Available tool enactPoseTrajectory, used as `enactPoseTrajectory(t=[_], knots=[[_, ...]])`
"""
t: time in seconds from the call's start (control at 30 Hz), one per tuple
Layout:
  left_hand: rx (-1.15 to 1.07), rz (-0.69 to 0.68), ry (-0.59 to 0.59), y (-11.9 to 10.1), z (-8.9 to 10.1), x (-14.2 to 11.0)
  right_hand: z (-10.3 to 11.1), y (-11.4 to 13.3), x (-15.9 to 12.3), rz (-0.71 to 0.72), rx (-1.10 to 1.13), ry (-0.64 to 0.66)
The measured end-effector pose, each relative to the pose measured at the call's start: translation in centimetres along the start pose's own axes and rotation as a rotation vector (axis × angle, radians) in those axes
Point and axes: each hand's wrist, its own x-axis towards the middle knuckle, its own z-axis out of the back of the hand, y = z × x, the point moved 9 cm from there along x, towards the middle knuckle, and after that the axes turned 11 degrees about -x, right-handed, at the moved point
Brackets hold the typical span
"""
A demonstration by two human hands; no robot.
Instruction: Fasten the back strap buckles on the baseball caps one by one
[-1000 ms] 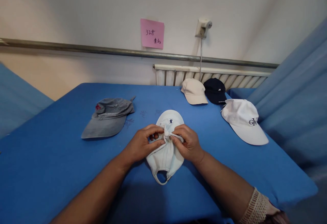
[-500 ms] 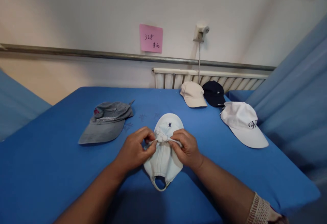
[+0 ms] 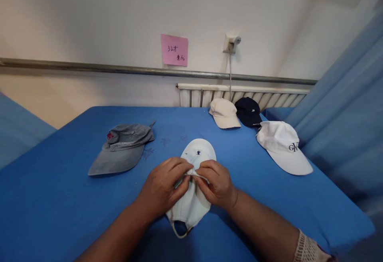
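A pale, nearly white baseball cap point(image 3: 191, 206) lies in front of me, brim pointing away and back strap loop toward me. A small dark emblem shows on its front. My left hand point(image 3: 167, 184) pinches the fabric at the crown between thumb and fingers. From the other side my right hand point(image 3: 217, 182) pinches the same crown, its fingertips nearly meeting the left ones. Between them the cloth is drawn into a raised fold. The crown's top button is hidden by my fingers.
On the blue-covered table point(image 3: 60, 198), a grey cap point(image 3: 122, 146) sits at left. Toward the back right are a beige cap point(image 3: 224, 112), a navy cap point(image 3: 248, 111) and a white cap point(image 3: 283, 144) with dark letters. Blue curtains point(image 3: 347, 110) hang at the right.
Both hands have come closer together along the crown, the left moving right. Their fingertips now cover the button that showed between them. The view has tilted slightly.
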Motion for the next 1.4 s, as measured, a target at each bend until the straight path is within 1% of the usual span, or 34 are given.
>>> enactPoseTrajectory(t=[0.07, 0.1, 0.2, 0.23, 0.27, 0.3, 0.37, 0.43, 0.5, 0.6, 0.7, 0.77, 0.83, 0.93, 1.0, 1.03, 1.1, 1.17, 1.23, 1.27, 1.33, 1.4], knots=[[0.011, -0.048, 0.016, -0.5, 0.2, -0.2, 0.4, 0.2, 0.2, -0.006, 0.102, 0.021], [0.007, -0.074, 0.021, -0.7, 0.3, -0.2, 0.8, 0.0, 0.4, -0.03, 0.145, 0.014], [-0.033, -0.113, 0.024, -0.8, 1.3, -0.1, 2.1, -2.5, 0.7, -0.17, 0.169, -0.083], [-0.043, -0.11, 0.021, -0.7, 1.6, 0.0, 2.3, -3.5, 0.7, -0.214, 0.158, -0.098], [-0.044, -0.099, 0.016, -0.4, 2.0, 0.2, 2.1, -4.4, 0.7, -0.242, 0.15, -0.085], [-0.036, -0.078, 0.017, 0.0, 2.4, 0.3, 1.5, -5.2, 0.6, -0.252, 0.145, -0.042], [-0.005, -0.035, 0.027, 0.8, 2.9, 0.4, -0.1, -6.3, 0.4, -0.254, 0.137, 0.09], [0.034, -0.005, 0.051, 1.6, 3.2, 0.4, -1.8, -6.7, 0.1, -0.235, 0.112, 0.238], [0.062, 0.013, 0.071, 2.1, 3.3, 0.4, -3.3, -6.3, -0.1, -0.183, 0.037, 0.379], [0.079, 0.031, 0.098, 2.6, 3.1, 0.3, -5.0, -5.0, 0.0, -0.088, -0.188, 0.566], [0.102, 0.029, 0.164, 2.9, 2.1, 0.1, -6.6, -3.9, 0.2, -0.004, -0.431, 0.743], [0.119, 0.029, 0.221, 3.2, 1.1, 0.1, -7.6, -3.2, 0.3, 0.042, -0.527, 0.813], [0.125, 0.035, 0.261, 3.4, 0.3, 0.0, -8.3, -2.8, 0.3, 0.057, -0.569, 0.835], [0.118, 0.042, 0.264, 3.8, -0.1, 0.0, -8.8, -2.8, 0.1, 0.046, -0.587, 0.814], [0.102, 0.049, 0.215, 4.0, 0.4, 0.0, -8.3, -3.1, 0.2, 0.021, -0.572, 0.75], [0.093, 0.054, 0.17, 4.1, 0.9, 0.0, -7.6, -3.4, 0.3, -0.009, -0.554, 0.69], [0.07, 0.064, 0.052, 4.3, 2.2, -0.1, -5.4, -4.1, 0.9, -0.102, -0.478, 0.506], [0.039, 0.078, -0.062, 4.3, 3.4, -0.2, -2.5, -4.7, 1.3, -0.185, -0.341, 0.279], [-0.003, 0.101, -0.11, 4.2, 3.9, -0.3, -0.1, -4.7, 1.4, -0.203, -0.179, 0.102], [-0.025, 0.112, -0.111, 4.2, 3.9, -0.3, 0.7, -4.6, 1.5, -0.196, -0.109, 0.048], [-0.061, 0.121, -0.093, 4.0, 3.6, -0.2, 1.5, -4.3, 1.5, -0.18, -0.011, 0.011], [-0.086, 0.116, -0.085, 3.9, 3.4, -0.1, 1.2, -4.0, 1.6, -0.163, 0.034, 0.057]])
